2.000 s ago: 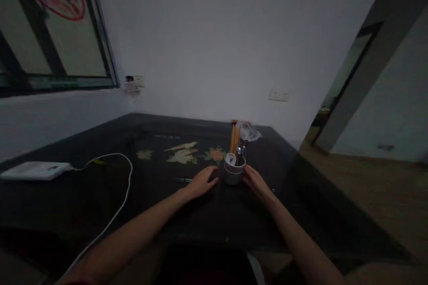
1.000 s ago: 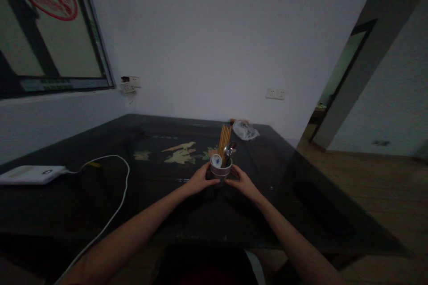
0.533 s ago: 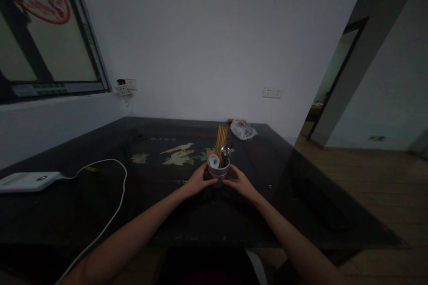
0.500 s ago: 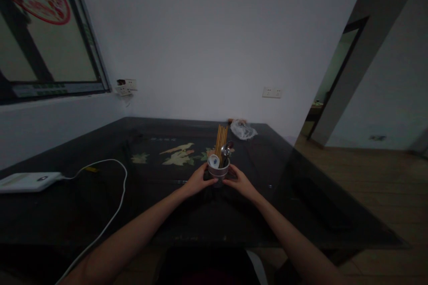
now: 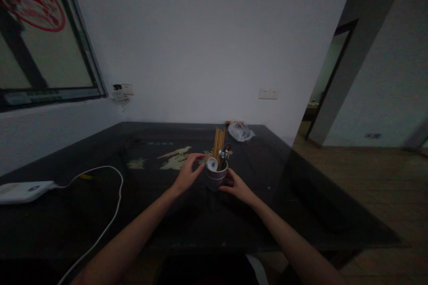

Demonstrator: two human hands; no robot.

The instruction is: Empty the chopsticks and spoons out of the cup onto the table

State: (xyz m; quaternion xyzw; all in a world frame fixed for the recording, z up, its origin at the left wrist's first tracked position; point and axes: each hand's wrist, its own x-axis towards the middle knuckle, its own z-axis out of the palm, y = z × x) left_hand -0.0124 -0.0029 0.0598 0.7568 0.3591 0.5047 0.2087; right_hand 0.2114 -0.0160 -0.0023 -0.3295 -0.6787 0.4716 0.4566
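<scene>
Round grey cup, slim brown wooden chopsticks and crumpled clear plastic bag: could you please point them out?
Round grey cup (image 5: 214, 181): head view, its front wall.
Slim brown wooden chopsticks (image 5: 219, 142): head view, their upper shafts.
Crumpled clear plastic bag (image 5: 240, 132): head view, its middle.

We count two hands: one left hand and one right hand, over one dark surface. Between them we see one cup with one white ceramic piece in it. Its chopsticks and metal spoons overlap in the dim light, so we can fairly say only several sticks and probably two spoons. Beyond the right hand we count one plastic bag and one wall panel with two sockets; well left of the left hand, one white device, one white cable and one yellow strip.
</scene>
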